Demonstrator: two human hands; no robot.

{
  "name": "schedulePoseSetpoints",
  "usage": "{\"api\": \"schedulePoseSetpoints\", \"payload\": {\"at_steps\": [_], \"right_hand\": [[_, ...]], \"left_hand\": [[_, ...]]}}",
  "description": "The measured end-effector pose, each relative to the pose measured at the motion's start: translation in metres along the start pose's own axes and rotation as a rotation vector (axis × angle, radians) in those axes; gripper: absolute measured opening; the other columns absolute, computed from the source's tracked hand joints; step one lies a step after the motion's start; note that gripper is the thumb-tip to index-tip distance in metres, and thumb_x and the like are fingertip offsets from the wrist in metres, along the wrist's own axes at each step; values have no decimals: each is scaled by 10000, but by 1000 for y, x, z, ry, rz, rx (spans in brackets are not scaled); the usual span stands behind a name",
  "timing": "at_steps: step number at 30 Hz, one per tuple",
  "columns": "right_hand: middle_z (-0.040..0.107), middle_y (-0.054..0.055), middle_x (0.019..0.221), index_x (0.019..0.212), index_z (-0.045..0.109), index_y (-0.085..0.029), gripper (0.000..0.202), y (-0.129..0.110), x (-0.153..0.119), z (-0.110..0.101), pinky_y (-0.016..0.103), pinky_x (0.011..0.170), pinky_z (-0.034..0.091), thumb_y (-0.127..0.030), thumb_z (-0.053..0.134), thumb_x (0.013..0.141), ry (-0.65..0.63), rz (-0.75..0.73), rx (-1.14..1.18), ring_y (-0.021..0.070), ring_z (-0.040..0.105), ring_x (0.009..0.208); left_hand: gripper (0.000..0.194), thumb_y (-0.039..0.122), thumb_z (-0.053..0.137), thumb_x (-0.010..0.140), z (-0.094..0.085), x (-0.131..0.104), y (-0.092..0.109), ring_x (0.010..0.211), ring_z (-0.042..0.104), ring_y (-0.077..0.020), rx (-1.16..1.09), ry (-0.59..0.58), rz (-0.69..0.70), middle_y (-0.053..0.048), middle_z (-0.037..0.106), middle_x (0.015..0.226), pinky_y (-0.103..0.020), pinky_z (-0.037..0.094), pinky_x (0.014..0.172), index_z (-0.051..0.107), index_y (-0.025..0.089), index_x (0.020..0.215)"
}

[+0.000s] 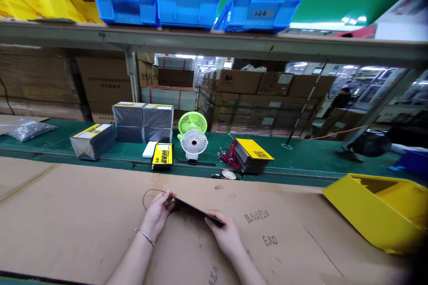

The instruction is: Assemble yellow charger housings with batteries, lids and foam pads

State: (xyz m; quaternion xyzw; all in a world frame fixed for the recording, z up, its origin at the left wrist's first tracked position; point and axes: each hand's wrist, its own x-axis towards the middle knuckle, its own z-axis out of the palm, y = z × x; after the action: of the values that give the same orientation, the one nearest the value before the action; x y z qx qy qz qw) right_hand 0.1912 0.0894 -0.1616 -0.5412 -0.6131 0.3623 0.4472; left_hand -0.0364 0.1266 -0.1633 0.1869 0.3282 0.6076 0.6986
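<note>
Over the cardboard-covered bench, a thin dark flat panel (197,210) is held up between my two hands, seen nearly edge-on and slanting down to the right. My left hand (159,211), with a bracelet at the wrist, pinches its left end. A thin reddish wire (144,196) loops out beside those fingers. My right hand (222,227) grips the panel's right end, thumb on the near side. Beyond it, a stack of dark panels with a yellow top sheet (254,150) stands beside a bundle of red wires (230,158).
Two small fans (194,142), a black-and-yellow package (162,156) and wrapped grey stacks (92,140) stand along the green surface (207,169). A yellow bin (374,213) lies at the right. Blue bins (189,6) line the shelf above. A person (341,98) is in the far background.
</note>
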Motion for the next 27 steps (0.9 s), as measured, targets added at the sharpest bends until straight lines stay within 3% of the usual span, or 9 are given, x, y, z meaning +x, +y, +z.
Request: {"api": "schedulePoseSetpoints", "payload": {"at_steps": [27], "right_hand": [[693,67,920,829,695,-199,228,4,1,0,365,867,442,-375,593,727,-2,4,-13,249,617,906]], "left_hand": [[128,253,673,740,-1,2,0,790,597,-120,6,-10,1,-44,635,857,-238,509,684,627,142,784]]}}
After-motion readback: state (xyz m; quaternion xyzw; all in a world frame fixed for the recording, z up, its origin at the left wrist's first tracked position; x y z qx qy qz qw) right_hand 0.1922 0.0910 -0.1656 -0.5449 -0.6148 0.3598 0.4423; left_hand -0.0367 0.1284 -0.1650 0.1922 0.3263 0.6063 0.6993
